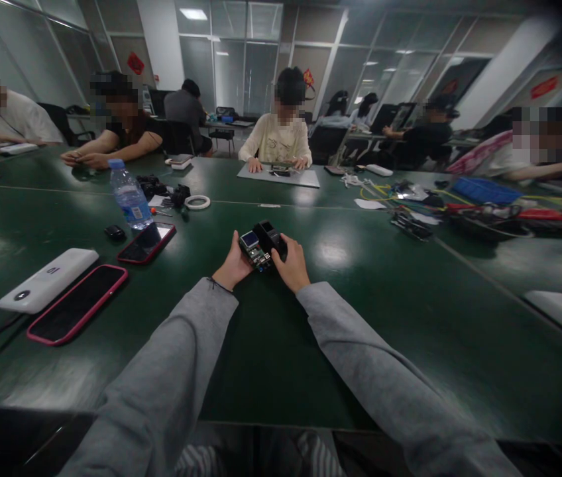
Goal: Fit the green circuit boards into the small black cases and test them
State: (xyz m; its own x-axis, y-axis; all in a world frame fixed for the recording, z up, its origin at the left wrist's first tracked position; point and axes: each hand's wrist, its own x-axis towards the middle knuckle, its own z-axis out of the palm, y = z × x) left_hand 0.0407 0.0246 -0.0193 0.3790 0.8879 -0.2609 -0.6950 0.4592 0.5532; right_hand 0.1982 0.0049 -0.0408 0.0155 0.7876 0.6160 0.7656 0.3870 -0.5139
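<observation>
Both my hands are together above the middle of the green table. My left hand is closed around a small green circuit board with a little screen, screen side up. Against its right side, a black rectangular case is gripped by my right hand, thumb toward the board and fingers over the far side. The two pieces sit side by side and seem to touch. Whether they are joined I cannot tell.
To the left lie a white power bank, a red-edged phone, another phone and a water bottle. A tape roll is farther back. Cables and a blue tray spread at right. A person sits opposite.
</observation>
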